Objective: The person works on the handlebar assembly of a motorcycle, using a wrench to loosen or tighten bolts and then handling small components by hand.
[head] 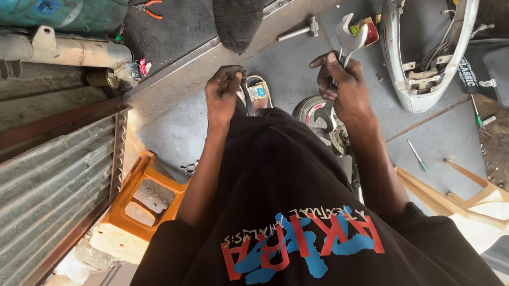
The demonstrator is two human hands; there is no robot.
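Note:
My right hand (344, 84) grips a large steel open-ended spanner (349, 36), its jaw pointing up and away from me. My left hand (223, 91) is closed with the fingers curled; something small may be pinched in it, but I cannot make it out. Both hands are held out in front of my black printed shirt (288, 206). Below them, partly hidden by the shirt, are a small wheel with a tyre (310, 108) and a sandalled foot (256, 94).
An orange plastic crate (136, 204) lies at lower left beside a corrugated metal sheet (40, 197). A white scooter body panel (423, 62) lies at upper right. A hammer (298, 31), pliers (151, 9), a screwdriver (417, 155) and a beige plastic chair (476, 203) are on the concrete floor.

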